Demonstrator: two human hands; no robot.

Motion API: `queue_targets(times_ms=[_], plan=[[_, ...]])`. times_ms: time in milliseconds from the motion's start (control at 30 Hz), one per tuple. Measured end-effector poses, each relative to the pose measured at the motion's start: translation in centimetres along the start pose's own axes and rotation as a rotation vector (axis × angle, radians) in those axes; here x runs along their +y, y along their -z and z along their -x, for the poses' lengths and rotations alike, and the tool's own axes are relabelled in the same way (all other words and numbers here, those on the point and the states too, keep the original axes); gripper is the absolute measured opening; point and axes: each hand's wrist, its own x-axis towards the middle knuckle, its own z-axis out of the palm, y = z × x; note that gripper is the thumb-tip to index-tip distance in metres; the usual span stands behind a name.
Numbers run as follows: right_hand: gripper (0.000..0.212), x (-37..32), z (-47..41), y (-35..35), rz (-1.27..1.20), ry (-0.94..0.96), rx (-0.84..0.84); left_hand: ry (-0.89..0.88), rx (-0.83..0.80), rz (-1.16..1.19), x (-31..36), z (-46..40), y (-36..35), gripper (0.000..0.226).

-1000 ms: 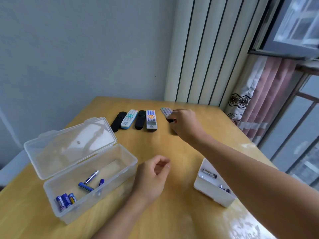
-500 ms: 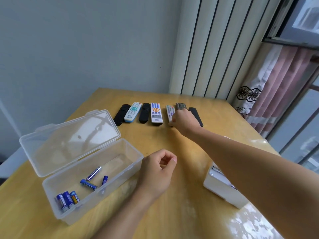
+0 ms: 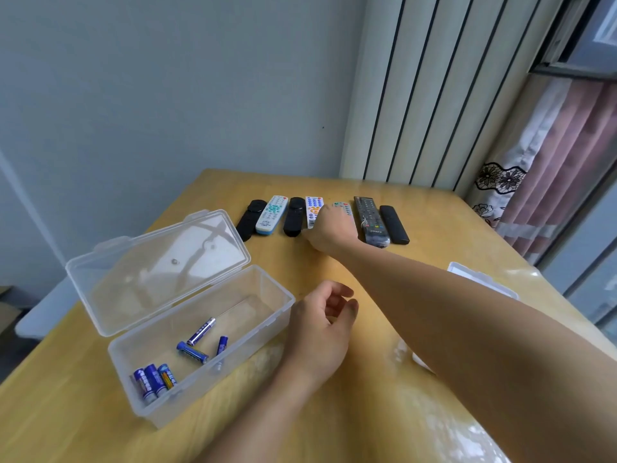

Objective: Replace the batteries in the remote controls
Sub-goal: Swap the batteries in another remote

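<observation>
Several remotes lie in a row at the far side of the wooden table [image 3: 434,228]: a black remote [image 3: 251,218], a white and teal remote [image 3: 272,213], another black remote [image 3: 294,218], a white remote with orange buttons [image 3: 314,207], a grey remote [image 3: 344,208], a dark keypad remote [image 3: 369,218] and a slim black remote [image 3: 394,224]. My right hand [image 3: 329,228] lies over the near ends of the white and grey remotes, thumb and curled fingers around the white one. My left hand [image 3: 320,325] hovers loosely curled, holding nothing.
An open clear plastic box [image 3: 273,295] stands at the near left, its lid tilted back, with several blue batteries [image 3: 197,342] inside. A white tray [image 3: 480,279] on the right is mostly hidden by my right forearm. Curtains and a window are at the right.
My right hand has moved left along the row, from the dark remotes at the right end to the white remote with orange buttons. My left hand has stayed put.
</observation>
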Motion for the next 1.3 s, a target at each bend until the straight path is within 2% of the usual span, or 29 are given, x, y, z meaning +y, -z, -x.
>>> queue_targets(times_ms=[133,200,267,333,433,500,533,600,633,667,733,800,833,867,933,1000,1067,1200,1300], plan=[[0.028,-0.3,0.5,1.9,-0.12,-0.005,0.139,0.012,0.022,0.012,-0.2,0.1,-0.1,0.01],[0.032,0.4,1.2,5.4,-0.238,0.021,0.251,0.021,0.027,0.022,-0.3,0.0,-0.3,0.01],[0.029,2.0,2.4,10.0,-0.413,0.044,0.286,0.046,0.019,0.046,-0.3,-0.1,-0.4,0.008],[0.03,4.7,3.8,14.6,-0.602,0.061,0.204,0.114,0.019,0.142,-0.1,-0.4,-0.3,0.011],[0.033,8.5,6.5,18.6,-0.977,-0.024,-0.096,0.334,-0.011,0.504,0.9,-0.9,0.4,0.036],[0.033,9.9,8.5,18.6,-1.051,-0.099,-0.248,0.531,-0.225,0.848,1.9,-0.7,0.9,0.059],[0.036,10.2,9.7,18.0,-1.045,-0.115,-0.318,0.593,-0.402,0.953,2.2,-0.4,1.4,0.071],[0.043,10.6,12.5,16.3,-0.973,-0.113,-0.421,0.577,-0.751,0.977,3.0,0.6,1.7,0.079],[0.043,10.4,13.8,15.2,-0.928,-0.092,-0.451,0.541,-0.848,0.944,3.3,1.2,1.7,0.077],[0.042,10.1,15.0,14.3,-0.894,-0.071,-0.446,0.521,-0.875,0.89,3.7,1.8,1.6,0.071],[0.042,10.0,17.0,12.8,-0.805,0.012,-0.332,0.512,-0.776,0.754,4.1,3.2,0.6,0.049],[0.031,10.4,18.5,11.9,-0.614,0.191,-0.16,0.47,-0.572,0.586,4.1,4.3,-0.3,0.027],[0.027,10.6,19.2,11.8,-0.536,0.262,-0.13,0.425,-0.495,0.508,4.2,4.6,-0.5,0.021],[0.036,10.9,19.8,11.8,-0.471,0.304,-0.138,0.375,-0.445,0.44,4.3,4.8,-0.6,0.019],[0.06,11.5,20.5,11.7,-0.376,0.326,-0.14,0.306,-0.407,0.361,4.5,5.1,-0.8,0.019],[0.067,11.5,20.7,11.4,-0.344,0.333,-0.071,0.277,-0.377,0.344,4.4,5.3,-0.8,0.02],[0.067,11.3,20.6,11.2,-0.405,0.319,-0.029,0.243,-0.353,0.332,4.4,5.3,-1.0,0.018],[0.057,11.3,20.6,11.4,-0.621,0.295,-0.07,0.186,-0.409,0.334,4.5,5.3,-0.9,0.019],[0.048,11.1,21.1,11.5,-0.659,0.33,-0.066,0.193,-0.423,0.344,4.2,5.6,-0.9,0.021]])
